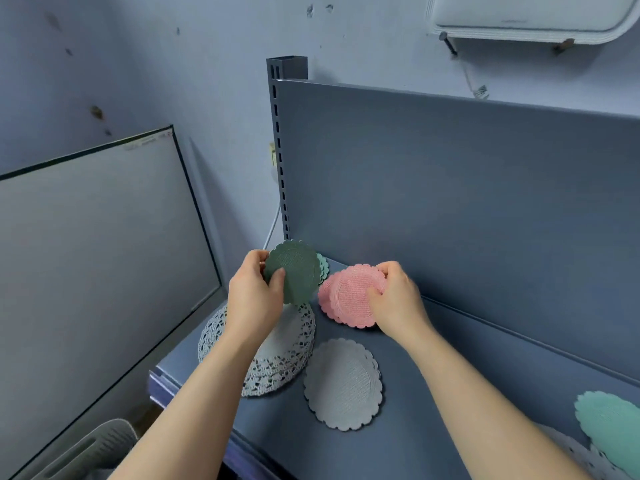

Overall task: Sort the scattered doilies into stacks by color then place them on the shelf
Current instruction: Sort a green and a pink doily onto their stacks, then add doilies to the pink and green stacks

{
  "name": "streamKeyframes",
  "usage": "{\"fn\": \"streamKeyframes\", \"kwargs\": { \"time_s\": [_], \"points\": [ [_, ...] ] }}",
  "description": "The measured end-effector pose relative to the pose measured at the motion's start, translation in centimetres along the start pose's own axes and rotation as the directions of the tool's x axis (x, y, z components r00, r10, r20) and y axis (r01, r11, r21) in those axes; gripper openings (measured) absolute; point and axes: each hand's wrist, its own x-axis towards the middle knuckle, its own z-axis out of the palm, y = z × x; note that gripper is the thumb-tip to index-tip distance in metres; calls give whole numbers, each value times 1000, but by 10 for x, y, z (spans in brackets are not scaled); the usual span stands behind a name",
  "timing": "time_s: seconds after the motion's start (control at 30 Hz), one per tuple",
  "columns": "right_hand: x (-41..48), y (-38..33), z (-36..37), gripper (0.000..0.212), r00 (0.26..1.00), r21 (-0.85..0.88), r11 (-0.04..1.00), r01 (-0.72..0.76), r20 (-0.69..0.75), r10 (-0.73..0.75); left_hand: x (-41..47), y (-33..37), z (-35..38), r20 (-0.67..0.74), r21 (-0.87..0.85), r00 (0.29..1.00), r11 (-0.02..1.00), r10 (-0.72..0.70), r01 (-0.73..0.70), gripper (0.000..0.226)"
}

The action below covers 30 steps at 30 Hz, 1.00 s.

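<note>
My left hand point(254, 292) grips a dark green doily point(298, 268), lifted and tilted above the grey shelf point(433, 393). Behind it peeks the edge of a mint doily point(322, 266). My right hand point(398, 299) pinches the top pink doily point(353, 296) of a small pink stack near the shelf's back. A stack of white lace doilies point(284, 355) lies under my left wrist. A single grey doily point(343, 382) lies flat in front of the pink ones. Another mint doily point(613, 431) sits at the right edge over more white lace point(585, 459).
The shelf's grey back panel point(450, 188) rises right behind the doilies, with a slotted upright post point(278, 150) at its left. A large framed board point(97, 244) leans left of the shelf. A grey plastic basket point(90, 452) sits at the bottom left.
</note>
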Motion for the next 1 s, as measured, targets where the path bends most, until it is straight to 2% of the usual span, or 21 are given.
{"fn": "streamKeyframes", "kwargs": {
  "time_s": [0.13,0.3,0.5,0.6,0.77,1.0],
  "points": [
    [6,1,11,39,996,-134,988,-78,28,82,39,-6,10,125,55,992,998,3,-10,28],
    [6,2,15,47,989,-299,943,-146,-10,149,75,-20,26,296,208,954,973,38,-103,37],
    [-7,-5,21,36,990,-421,901,-105,-125,57,88,-37,33,397,325,908,905,133,-274,42],
    [-20,-11,21,32,987,-453,888,-78,-161,5,81,-33,32,386,392,884,821,264,-416,39],
    [-55,-17,6,25,963,-489,870,-69,-259,-69,41,-8,31,429,255,735,710,525,-656,23],
    [-138,7,-45,20,892,-497,840,-217,-451,-36,-54,32,50,519,23,492,564,699,-826,16]
  ]
}}
